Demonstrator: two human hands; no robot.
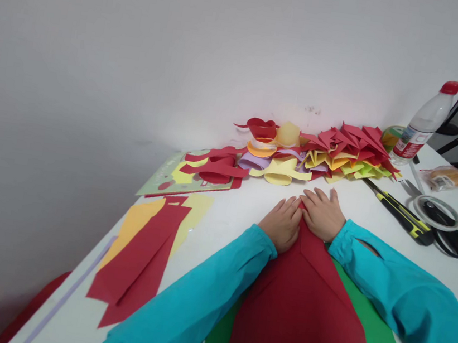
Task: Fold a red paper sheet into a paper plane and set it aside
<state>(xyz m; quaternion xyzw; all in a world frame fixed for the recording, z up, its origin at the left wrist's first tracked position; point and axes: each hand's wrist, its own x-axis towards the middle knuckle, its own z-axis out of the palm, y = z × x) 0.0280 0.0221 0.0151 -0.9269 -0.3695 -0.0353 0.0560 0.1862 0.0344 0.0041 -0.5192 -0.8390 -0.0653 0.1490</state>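
A red paper sheet [303, 311], folded to a point at its far end, lies on a green sheet [384, 338] on the white table [240, 212]. My left hand [282, 222] and my right hand [323, 213] press flat on the pointed tip, fingers stretched forward and side by side. Both arms wear turquoise sleeves. Neither hand grips anything; the palms rest on the paper folds.
Folded red, yellow and green paper pieces [341, 150] pile along the wall. Red and yellow cut sheets [146, 253] lie at left. At right are a utility knife [401, 211], black scissors [452, 234], a tape roll [437, 213] and a water bottle [423, 127].
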